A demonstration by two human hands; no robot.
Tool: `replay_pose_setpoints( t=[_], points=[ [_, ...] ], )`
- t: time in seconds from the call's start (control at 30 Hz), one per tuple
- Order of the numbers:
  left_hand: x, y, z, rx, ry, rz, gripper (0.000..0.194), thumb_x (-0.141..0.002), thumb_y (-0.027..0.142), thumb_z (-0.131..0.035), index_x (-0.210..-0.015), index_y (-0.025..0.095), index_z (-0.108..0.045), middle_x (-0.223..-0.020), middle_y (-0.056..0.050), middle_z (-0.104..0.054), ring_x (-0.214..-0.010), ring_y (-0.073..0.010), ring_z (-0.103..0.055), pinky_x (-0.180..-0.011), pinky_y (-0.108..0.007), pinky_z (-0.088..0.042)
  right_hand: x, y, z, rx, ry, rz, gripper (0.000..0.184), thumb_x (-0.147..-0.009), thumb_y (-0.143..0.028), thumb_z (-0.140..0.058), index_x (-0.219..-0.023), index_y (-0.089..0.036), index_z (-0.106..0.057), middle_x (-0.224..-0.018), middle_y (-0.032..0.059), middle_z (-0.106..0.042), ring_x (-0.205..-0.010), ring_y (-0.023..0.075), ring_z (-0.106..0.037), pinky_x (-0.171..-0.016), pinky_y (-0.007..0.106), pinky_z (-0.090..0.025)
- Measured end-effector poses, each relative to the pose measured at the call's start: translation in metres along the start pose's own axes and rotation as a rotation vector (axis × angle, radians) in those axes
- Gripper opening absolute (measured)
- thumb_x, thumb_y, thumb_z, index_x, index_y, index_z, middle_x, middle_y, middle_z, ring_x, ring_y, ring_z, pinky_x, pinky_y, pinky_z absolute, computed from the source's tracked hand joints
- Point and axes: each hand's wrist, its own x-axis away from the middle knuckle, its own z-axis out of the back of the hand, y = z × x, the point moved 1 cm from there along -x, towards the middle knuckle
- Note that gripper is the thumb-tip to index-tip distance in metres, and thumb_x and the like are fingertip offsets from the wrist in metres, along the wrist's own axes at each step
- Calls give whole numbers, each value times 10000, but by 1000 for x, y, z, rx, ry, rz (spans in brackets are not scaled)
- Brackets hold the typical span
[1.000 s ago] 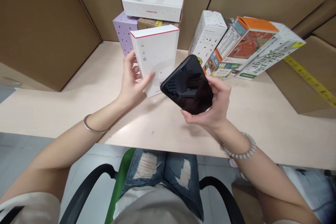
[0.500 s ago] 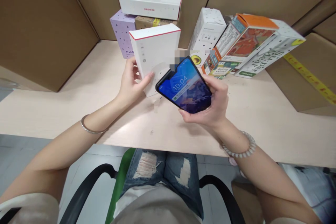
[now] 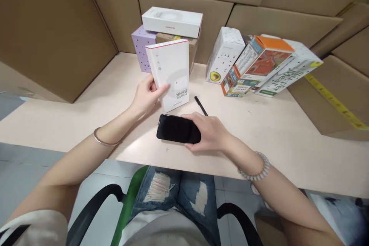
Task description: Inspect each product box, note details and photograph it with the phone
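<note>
My left hand (image 3: 148,94) is closed on the left edge of a white power bank box (image 3: 174,73), which stands upright with its printed lettering upside down. My right hand (image 3: 207,130) grips the right end of a black smartphone (image 3: 175,128), thumb and fingers on its two long sides. The phone lies low at the tabletop, screen up and dark, just in front of the box. Beyond my right fingers a black pen (image 3: 201,105) rests on the table, its near end close to the hand.
Behind the white box stand a purple box (image 3: 141,48) and a brown box (image 3: 193,52), with a flat white box (image 3: 173,23) on top. An orange food box (image 3: 268,59) leans among white cartons at the right. Cardboard boxes (image 3: 52,38) wall the table (image 3: 273,142).
My right hand has lowered the phone from beside the box down to the table. Its screen lit up, then went dark. The pen has come into view. The white box stands more upright.
</note>
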Motion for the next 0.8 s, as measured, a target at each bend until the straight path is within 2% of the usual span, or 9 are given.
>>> replay_pose_setpoints(
  t=[0.1, 0.17, 0.27, 0.33, 0.43, 0.53, 0.6, 0.7, 0.8],
  points=[
    [2, 13, -4, 190, 22, 127, 678, -666, 764, -943, -944, 195, -702, -555, 53, -571, -438, -145, -600, -432, -288, -568, -3, 1, -8, -61, -62, -20, 746, -757, -397, -817, -1437, -225, -561, -1339, 129, -746, -1129, 333, -755, -825, 418, -596],
    [0, 21, -7, 289, 54, 184, 728, -596, 783, -967, -897, 188, -676, -543, 40, -604, -441, -146, -621, -466, -297, -632, -5, 3, -12, -90, -67, -3, 728, -734, -392, -823, -1396, -194, -593, -1292, 144, -727, -1131, 338, -723, -903, 464, -601],
    [-14, 34, -13, 383, 40, 241, 686, -638, 773, -953, -813, 185, -646, -507, 16, -596, -487, -166, -674, -515, -289, -666, -9, 4, -17, -111, -63, 34, 676, -695, -408, -840, -1298, -168, -649, -1185, 147, -697, -1144, 363, -672, -1004, 539, -579],
    [-33, 42, -18, 429, 13, 254, 628, -719, 739, -921, -844, 172, -681, -511, 3, -591, -582, -205, -745, -578, -296, -689, -10, 4, -20, -126, -63, 40, 660, -687, -416, -847, -1274, -177, -664, -1167, 143, -680, -1155, 371, -649, -1030, 563, -564],
    [-75, 50, -28, 509, 33, 266, 545, -824, 656, -867, -1038, 174, -725, -539, 15, -572, -715, -243, -801, -709, -338, -722, -10, 3, -22, -150, -72, 23, 668, -694, -411, -841, -1295, -180, -663, -1193, 149, -669, -1163, 370, -632, -1051, 581, -552],
    [-125, 53, -38, 543, 47, 283, 514, -984, 594, -725, -1288, 180, -695, -591, 6, -586, -806, -237, -809, -827, -357, -722, -9, 2, -23, -154, -80, 12, 669, -703, -404, -830, -1299, -147, -669, -1199, 163, -669, -1163, 370, -625, -1061, 585, -548],
    [-152, 53, -43, 585, 110, 320, 476, -1052, 548, -656, -1361, 186, -656, -645, -5, -616, -787, -208, -793, -863, -352, -715, -8, 1, -22, -151, -78, 11, 669, -710, -405, -830, -1300, -128, -676, -1199, 170, -672, -1162, 368, -625, -1061, 579, -551],
    [-176, 53, -43, 585, 118, 321, 377, -1065, 510, -658, -1295, 212, -651, -809, -47, -723, -754, -178, -766, -860, -356, -710, -9, 0, -20, -150, -84, 5, 687, -718, -404, -838, -1317, -105, -683, -1213, 182, -676, -1171, 371, -629, -1070, 580, -550],
    [-177, 48, -33, 304, 46, 309, 396, -982, 586, -733, -1039, 199, -667, -787, -82, -724, -762, -240, -752, -788, -414, -689, -9, 0, -17, -157, -104, -7, 702, -733, -410, -844, -1343, -103, -681, -1236, 187, -678, -1196, 377, -633, -1085, 588, -546]
  ],
)
